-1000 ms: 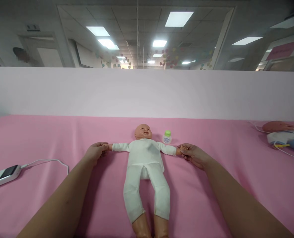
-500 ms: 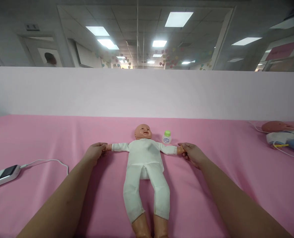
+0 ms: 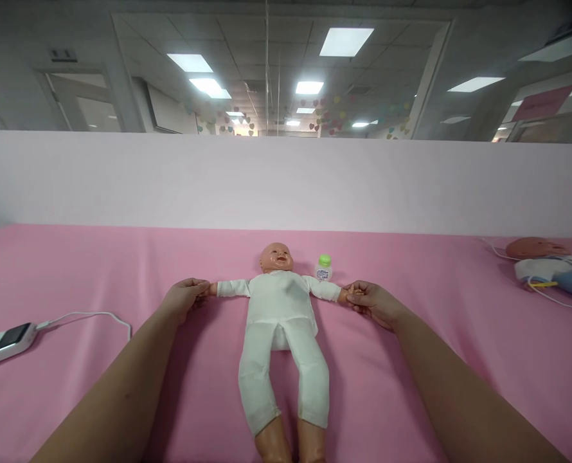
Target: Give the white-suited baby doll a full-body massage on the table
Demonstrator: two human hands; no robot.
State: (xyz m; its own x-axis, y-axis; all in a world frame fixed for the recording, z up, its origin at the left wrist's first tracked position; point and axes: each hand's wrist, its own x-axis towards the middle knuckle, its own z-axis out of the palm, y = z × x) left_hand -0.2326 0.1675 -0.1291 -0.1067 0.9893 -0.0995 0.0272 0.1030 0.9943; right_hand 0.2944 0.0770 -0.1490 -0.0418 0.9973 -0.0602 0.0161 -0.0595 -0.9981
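Observation:
A baby doll (image 3: 280,308) in a white top and white trousers lies face up, its arms stretched out to both sides and its bare feet at the bottom edge of the view. My left hand (image 3: 186,298) is closed on the doll's hand at the left. At the right, my right hand (image 3: 373,303) pinches the doll's other hand between thumb and fingers. A small clear bottle with a green cap (image 3: 323,268) stands just above the doll's arm on the right side.
Pink cloth (image 3: 170,254) covers the table, with a white panel (image 3: 286,183) behind it. A white device with a dark screen and cable (image 3: 7,343) lies at the left. Another doll (image 3: 551,267), with tubing and blue clothing, lies at the far right.
The doll's arm in my right hand has come slightly down and inward. My left hand keeps its hold, and the whole view has shifted a little.

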